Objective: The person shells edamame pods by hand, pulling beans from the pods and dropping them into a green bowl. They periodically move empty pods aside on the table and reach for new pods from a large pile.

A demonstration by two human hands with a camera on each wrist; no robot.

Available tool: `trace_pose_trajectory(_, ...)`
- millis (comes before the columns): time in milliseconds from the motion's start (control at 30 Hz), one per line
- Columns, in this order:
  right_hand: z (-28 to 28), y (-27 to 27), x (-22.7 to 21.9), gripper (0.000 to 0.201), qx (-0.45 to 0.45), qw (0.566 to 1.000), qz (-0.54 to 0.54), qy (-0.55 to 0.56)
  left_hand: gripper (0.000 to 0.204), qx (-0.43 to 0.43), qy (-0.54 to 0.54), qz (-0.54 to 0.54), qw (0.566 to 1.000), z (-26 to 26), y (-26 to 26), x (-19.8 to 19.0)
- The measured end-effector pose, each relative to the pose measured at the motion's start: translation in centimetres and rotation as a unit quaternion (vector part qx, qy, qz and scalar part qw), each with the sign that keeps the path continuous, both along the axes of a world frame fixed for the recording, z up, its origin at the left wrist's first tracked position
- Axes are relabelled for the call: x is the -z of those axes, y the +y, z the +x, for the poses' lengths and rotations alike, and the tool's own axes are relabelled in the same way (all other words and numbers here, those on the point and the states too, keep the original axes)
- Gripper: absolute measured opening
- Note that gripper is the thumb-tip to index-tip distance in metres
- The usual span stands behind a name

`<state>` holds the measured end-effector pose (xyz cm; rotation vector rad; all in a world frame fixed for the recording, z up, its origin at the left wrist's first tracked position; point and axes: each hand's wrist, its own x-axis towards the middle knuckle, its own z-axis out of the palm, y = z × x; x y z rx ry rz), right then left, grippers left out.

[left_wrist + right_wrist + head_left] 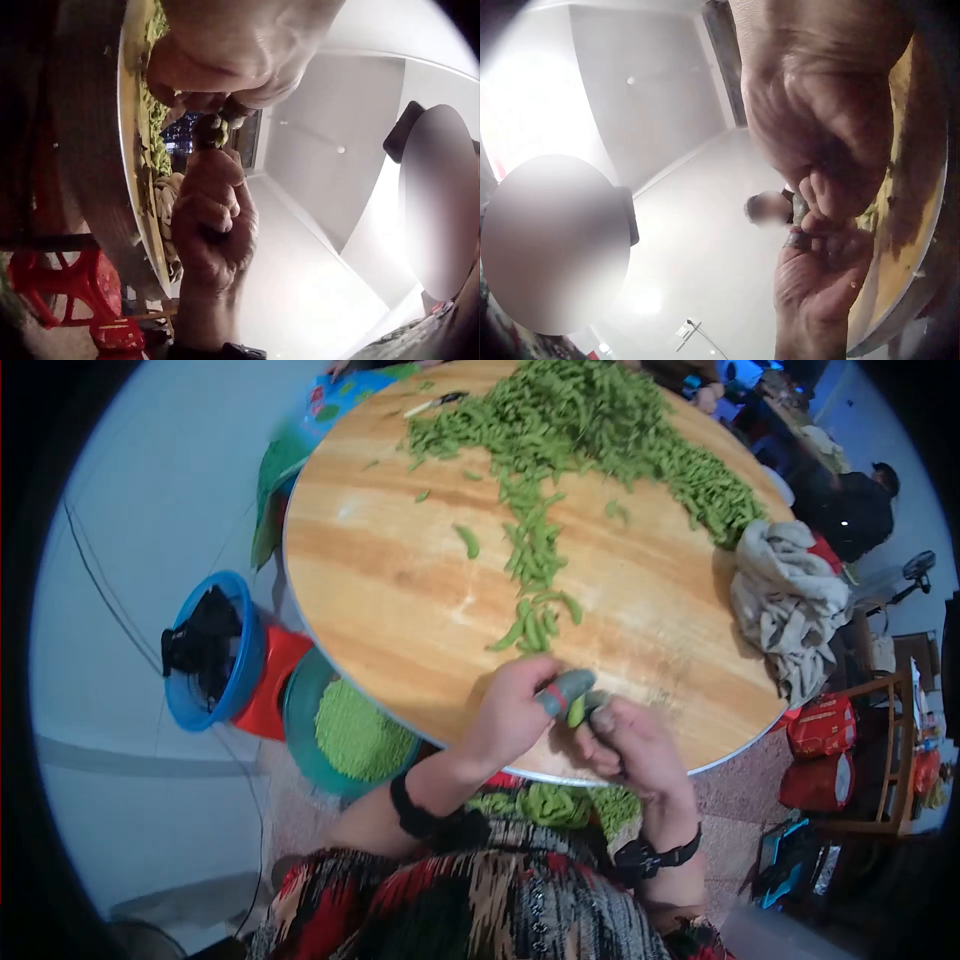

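Observation:
Over the near edge of the round wooden table (400,590), both hands meet at a small green bean pod (577,710). My right hand (640,745) pinches it between thumb and curled fingers. From the other side my left hand (512,710) grips it too, its thumb wearing a grey-green cover with a red band. In the left wrist view the pod (222,136) shows only partly between the fingertips. Just beyond the left hand lie several loose pods (535,625), trailing back to a big heap of pods (590,420).
A teal basin of shelled green beans (360,735) stands below the table's left edge, by a red stool (275,680) and a blue basin (248,610) with dark cloth. Crumpled grey cloth (790,595) lies at the right edge. More green pods (560,805) are below the near edge.

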<state>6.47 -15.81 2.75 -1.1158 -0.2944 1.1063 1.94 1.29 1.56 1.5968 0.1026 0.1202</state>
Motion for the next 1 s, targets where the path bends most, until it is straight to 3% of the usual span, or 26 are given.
trace_pose_trajectory(33,-0.1,0.5,-0.1,0.025,0.017,1.000,-0.016,-0.009,0.017,-0.002,-0.010,-0.017,1.000,-0.1,0.1,0.7)
trace_pose_trajectory(133,-0.3,1.4,-0.3,0.018,0.028,0.999,-0.014,0.040,0.016,-0.021,-0.065,0.084,0.994,-0.6,0.5,0.2)
trace_pose_trajectory(200,-0.3,1.5,0.3,0.018,0.013,0.997,0.014,0.069,0.018,0.003,0.012,-0.093,0.996,-0.8,0.3,-0.2)
trace_pose_trajectory(267,-0.4,1.3,-0.1,0.015,-0.013,0.994,0.049,0.101,0.020,0.048,0.013,-0.080,0.996,-0.7,1.4,0.2)
trace_pose_trajectory(333,-0.6,1.2,-0.3,0.014,-0.018,0.990,0.057,0.129,0.018,0.158,0.020,-0.287,0.945,-0.3,1.9,0.6)
trace_pose_trajectory(400,-0.4,1.1,-0.3,0.014,-0.011,0.984,0.071,0.161,0.019,0.163,-0.007,-0.302,0.939,0.1,1.3,0.6)
trace_pose_trajectory(467,0.1,0.9,0.1,0.014,0.015,0.992,0.067,0.103,0.019,0.085,0.048,-0.291,0.952,0.4,0.4,0.6)
trace_pose_trajectory(533,0.6,1.3,1.1,0.014,0.065,0.996,0.022,0.057,0.012,0.055,0.035,-0.247,0.967,0.9,-0.8,0.5)
trace_pose_trajectory(567,0.8,1.4,1.1,0.013,0.099,0.971,-0.062,-0.208,0.008,0.025,0.021,-0.202,0.979,1.1,-1.4,0.5)
trace_pose_trajectory(600,1.0,1.5,0.8,0.013,0.126,0.870,-0.142,-0.455,0.011,-0.006,0.008,-0.157,0.987,1.3,-1.8,0.5)
trace_pose_trajectory(633,1.2,1.5,0.0,0.012,0.129,0.852,-0.204,-0.465,0.019,-0.033,-0.003,-0.146,0.989,1.8,-1.9,0.5)
trace_pose_trajectory(767,2.6,1.1,0.1,0.013,0.126,0.867,-0.197,-0.440,0.018,-0.099,-0.034,-0.085,0.991,2.9,-2.3,1.5)
trace_pose_trajectory(833,3.1,1.4,-0.3,0.014,0.121,0.949,-0.168,-0.239,0.018,-0.084,-0.017,-0.060,0.995,3.2,-1.9,1.5)
trace_pose_trajectory(867,3.2,1.5,-0.1,0.014,0.107,0.952,-0.166,-0.235,0.018,-0.098,-0.011,-0.060,0.993,3.1,-1.7,1.1)
trace_pose_trajectory(933,3.0,1.4,0.5,0.013,0.127,0.803,-0.242,-0.529,0.019,-0.072,0.024,-0.063,0.995,3.0,-2.0,0.2)
trace_pose_trajectory(1000,2.7,1.7,0.9,0.013,0.139,0.791,-0.271,-0.530,0.020,-0.093,0.027,-0.061,0.993,3.2,-2.1,0.8)
